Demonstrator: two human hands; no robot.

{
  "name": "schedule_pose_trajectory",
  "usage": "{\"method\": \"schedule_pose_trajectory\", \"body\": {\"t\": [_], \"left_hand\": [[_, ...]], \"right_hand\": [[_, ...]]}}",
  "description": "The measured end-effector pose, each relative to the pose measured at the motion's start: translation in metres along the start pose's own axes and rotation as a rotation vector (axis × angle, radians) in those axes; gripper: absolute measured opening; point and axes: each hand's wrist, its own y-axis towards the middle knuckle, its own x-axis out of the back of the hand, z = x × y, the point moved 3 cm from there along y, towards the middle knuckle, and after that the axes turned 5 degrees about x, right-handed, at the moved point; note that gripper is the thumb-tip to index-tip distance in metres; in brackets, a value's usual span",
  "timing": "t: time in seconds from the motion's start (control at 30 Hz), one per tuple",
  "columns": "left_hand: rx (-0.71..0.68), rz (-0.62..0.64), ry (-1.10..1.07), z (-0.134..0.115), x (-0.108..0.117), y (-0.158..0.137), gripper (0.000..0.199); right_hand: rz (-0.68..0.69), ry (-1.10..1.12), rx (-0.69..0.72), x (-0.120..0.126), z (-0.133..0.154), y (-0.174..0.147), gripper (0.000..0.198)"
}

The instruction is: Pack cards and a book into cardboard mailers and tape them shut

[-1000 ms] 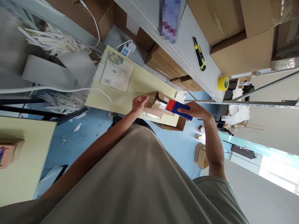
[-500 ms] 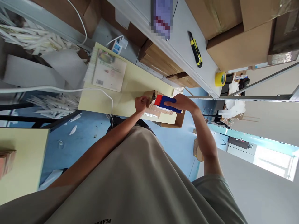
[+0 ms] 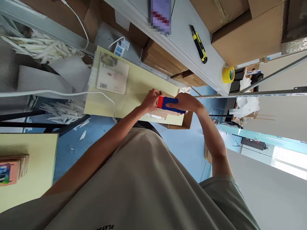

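Note:
My right hand [image 3: 185, 103] is closed around a flat blue box with a red end [image 3: 170, 105], its thumb lying along the blue face. At the red end, my left hand [image 3: 151, 101] curls its fingers around the box, and part of its grip is hidden. Directly beneath is a brown cardboard box [image 3: 163, 114] on the pale yellow table [image 3: 136, 80], mostly covered by the hands and the blue box. Silvery, shiny material shows along its near side.
A thin book [image 3: 112, 75] lies left on the table, near a white cable [image 3: 72, 93] and a power strip [image 3: 119, 49]. On the shelf are a yellow utility knife [image 3: 199, 44] and yellow tape [image 3: 228, 74]. An open carton [image 3: 188, 120] stands beyond the table's right end.
My left hand has come from the cardboard box's left end to the red end of the blue box. My right hand keeps its hold on the blue box. The view has shifted slightly.

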Motion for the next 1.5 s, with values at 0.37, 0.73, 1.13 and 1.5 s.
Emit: {"method": "schedule_pose_trajectory", "body": {"t": [0.37,0.73,1.13,1.5], "left_hand": [[0.068,0.064,0.243,0.029,0.001,-0.005,0.051],[0.187,-0.051,0.064,0.016,0.000,-0.018,0.072],[0.502,-0.732,-0.041,0.008,-0.069,-0.026,0.031],[0.526,-0.847,0.126,0.000,-0.083,-0.019,0.041]], "right_hand": [[0.059,0.142,-0.128,-0.031,-0.073,0.011,0.066],[0.053,0.200,-0.008,-0.095,-0.142,0.082,0.070],[-0.081,0.302,0.069,-0.135,-0.163,0.085,0.066],[-0.093,0.384,0.191,-0.133,-0.163,0.088,0.074]]}}
